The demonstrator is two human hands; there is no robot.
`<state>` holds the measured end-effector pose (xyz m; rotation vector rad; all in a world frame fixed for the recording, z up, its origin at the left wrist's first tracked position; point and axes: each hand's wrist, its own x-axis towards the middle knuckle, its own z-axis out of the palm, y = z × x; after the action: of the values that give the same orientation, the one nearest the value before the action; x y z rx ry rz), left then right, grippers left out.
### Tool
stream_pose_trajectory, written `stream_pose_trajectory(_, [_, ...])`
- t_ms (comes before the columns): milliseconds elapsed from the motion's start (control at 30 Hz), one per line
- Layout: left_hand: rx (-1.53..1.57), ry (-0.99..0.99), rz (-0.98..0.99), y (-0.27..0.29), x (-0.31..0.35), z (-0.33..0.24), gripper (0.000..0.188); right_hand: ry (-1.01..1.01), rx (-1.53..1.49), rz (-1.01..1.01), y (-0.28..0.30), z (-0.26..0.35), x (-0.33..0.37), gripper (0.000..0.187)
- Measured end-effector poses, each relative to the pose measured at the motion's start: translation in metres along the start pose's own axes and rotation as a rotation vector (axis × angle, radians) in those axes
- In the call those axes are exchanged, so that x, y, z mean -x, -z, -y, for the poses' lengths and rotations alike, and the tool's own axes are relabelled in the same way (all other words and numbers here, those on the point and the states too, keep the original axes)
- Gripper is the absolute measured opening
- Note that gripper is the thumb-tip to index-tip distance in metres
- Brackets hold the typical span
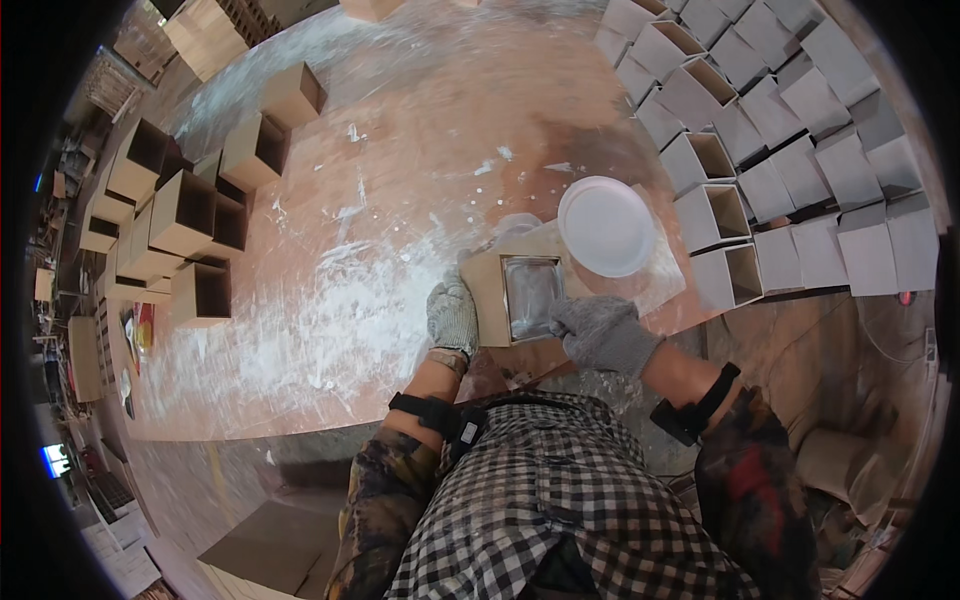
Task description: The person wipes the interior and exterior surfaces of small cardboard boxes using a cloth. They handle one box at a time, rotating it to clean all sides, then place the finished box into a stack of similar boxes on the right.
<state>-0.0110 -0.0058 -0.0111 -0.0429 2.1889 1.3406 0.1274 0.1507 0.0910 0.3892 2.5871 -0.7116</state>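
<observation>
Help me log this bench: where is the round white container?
In the head view, the round white container sits right of centre, beyond the right hand and left of the pale boxes.

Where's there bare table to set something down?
Widest patch: tabletop between the left-side brown boxes and the left hand, white-smeared. More room far-centre, between those boxes and the pale boxes on the right. Crowded: around the right hand, where the open box and round white container sit close.
</observation>
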Motion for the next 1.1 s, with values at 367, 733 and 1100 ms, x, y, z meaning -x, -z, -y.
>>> stream_pose_trajectory(367, [0.088,0.034,-0.031,0.001,0.006,-0.005,0.061,-0.128,-0.203,-0.064,-0.009,-0.002,0.007,0.026])
stream_pose_trajectory(733, [-0.087,0.060,-0.070,0.002,0.001,0.002,0.065,-0.121,-1.487,-0.419,-0.006,-0.079,0.042,0.027])
stream_pose_trajectory(1100, [-0.036,0.055,-0.038,0.008,0.012,-0.009,0.064,0.060,-0.944,-0.423,-0.011,-0.028,0.032,0.022])
